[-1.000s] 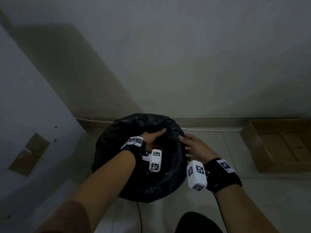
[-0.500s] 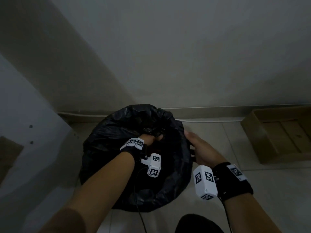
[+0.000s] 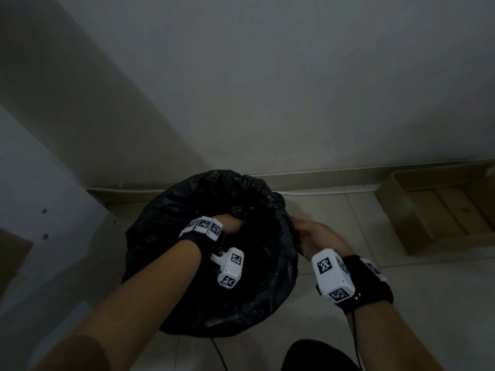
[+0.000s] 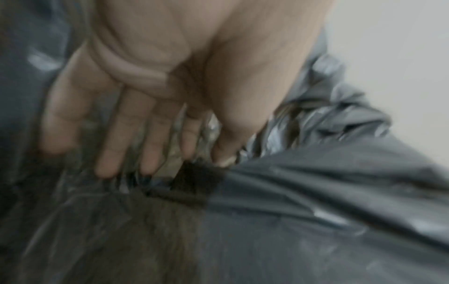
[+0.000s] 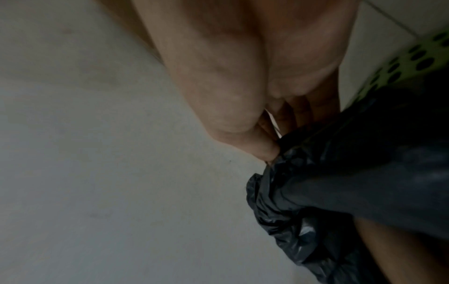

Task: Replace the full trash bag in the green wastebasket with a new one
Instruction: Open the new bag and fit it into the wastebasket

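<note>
Item, left of centre in the head view: your left hand (image 3: 230,223), reaching down inside the black trash bag (image 3: 166,223); its wrist view shows the fingers (image 4: 109,149) stretched nearly straight against crinkled film, gripping nothing, probably pressing the liner into place or feeling for slack. Item, centre: the bag draped over the rim, hiding the basket from above. Item, right of centre: your right hand (image 3: 313,239) at the bag's right edge, thumb and fingers pinching a gathered fold, likely to seat or free the hem. Only the right wrist view's upper right corner shows the green wastebasket (image 5: 413,57), its wall perforated.
</note>
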